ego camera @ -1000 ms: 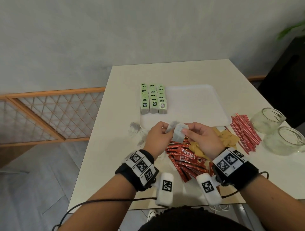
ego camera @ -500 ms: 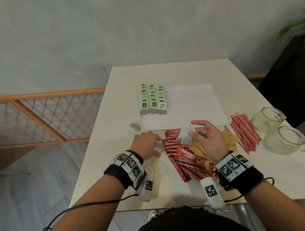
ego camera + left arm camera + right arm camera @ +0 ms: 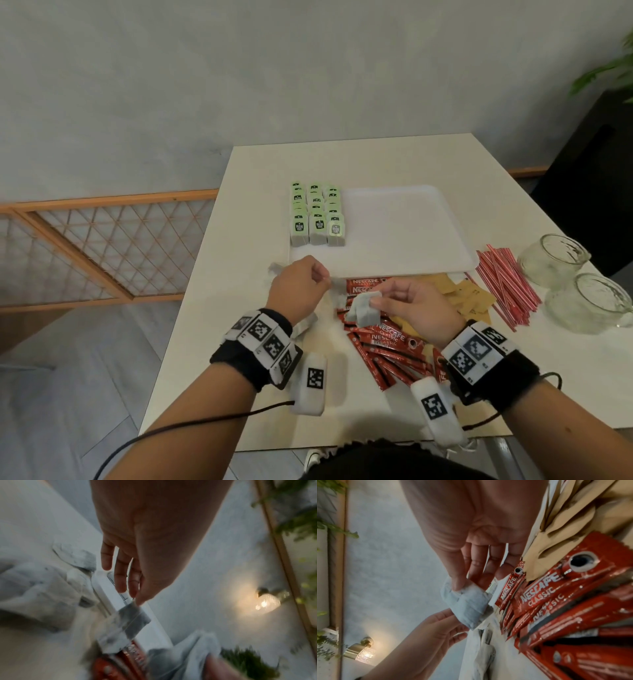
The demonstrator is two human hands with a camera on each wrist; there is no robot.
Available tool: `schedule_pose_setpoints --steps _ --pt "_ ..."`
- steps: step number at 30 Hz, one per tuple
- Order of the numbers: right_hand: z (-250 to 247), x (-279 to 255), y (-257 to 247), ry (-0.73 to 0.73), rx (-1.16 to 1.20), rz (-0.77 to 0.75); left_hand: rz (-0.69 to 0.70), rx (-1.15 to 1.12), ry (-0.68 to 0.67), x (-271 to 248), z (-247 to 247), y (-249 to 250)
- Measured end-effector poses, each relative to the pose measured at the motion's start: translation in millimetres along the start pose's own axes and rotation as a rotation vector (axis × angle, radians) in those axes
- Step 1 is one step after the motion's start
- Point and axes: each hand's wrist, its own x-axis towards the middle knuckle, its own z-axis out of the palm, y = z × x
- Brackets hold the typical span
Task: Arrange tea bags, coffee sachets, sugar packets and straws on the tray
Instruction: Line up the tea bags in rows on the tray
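My right hand [image 3: 375, 301] pinches a grey tea bag [image 3: 362, 311] between thumb and fingers above the red coffee sachets [image 3: 387, 342]; the right wrist view shows this tea bag [image 3: 467, 605] held by one corner. My left hand [image 3: 323, 277] is just left of it, and in the left wrist view its thumb and finger pinch the top of a second tea bag [image 3: 126, 622]. The white tray [image 3: 411, 236] lies beyond both hands. Rows of green-tagged tea bags [image 3: 317, 219] fill its left side. Brown sugar packets [image 3: 459, 298] and red straws [image 3: 507, 284] lie to the right.
Loose grey tea bags [image 3: 277, 269] lie on the table by my left hand, and more [image 3: 305, 325] sit under my left wrist. Two glass jars [image 3: 555, 260] [image 3: 589, 301] stand at the right edge beyond the straws. The table's near edge is close to my forearms.
My hands came apart; the left dropped to the loose tea bags on the table and has risen with one pinched. The right hand kept its tea bag and drew slightly nearer.
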Motion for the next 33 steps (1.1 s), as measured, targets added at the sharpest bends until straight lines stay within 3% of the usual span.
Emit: schedule_pose_setpoints --steps 6,10,14,21,24,28,31,33 --pt "-2.2 3.7 7.5 0.044 -0.047 -0.019 0.115 0.251 0.033 2.8 3.2 2.4" --pt "-7.8 4.3 10.6 0.083 -0.051 -0.019 0.200 0.343 -0.296 10.7 0.2 1.0" --pt "-9.9 4.1 9.4 0.091 -0.067 -0.021 0.240 0.516 -0.424 22.5 -0.2 1.0" --pt "-10.8 4.6 11.8 0.104 -0.053 -0.014 0.145 0.595 -0.355 25.0 7.5 1.1" --pt "-8.3 5.6 8.4 0.084 -0.027 0.004 0.079 0.377 -0.233 20.9 -2.1 1.9" --pt "2.2 8.0 5.0 0.039 0.019 0.056 -0.115 -0.190 -0.047 4.8 -6.5 13.5" --pt "14.8 10.0 4.4 0.062 -0.008 0.052 -0.274 -0.514 -0.106 -11.1 1.7 24.1" --pt "22.2 12.4 4.1 0.099 0.050 0.037 -0.327 -0.590 -0.180 -19.0 7.6 26.6"
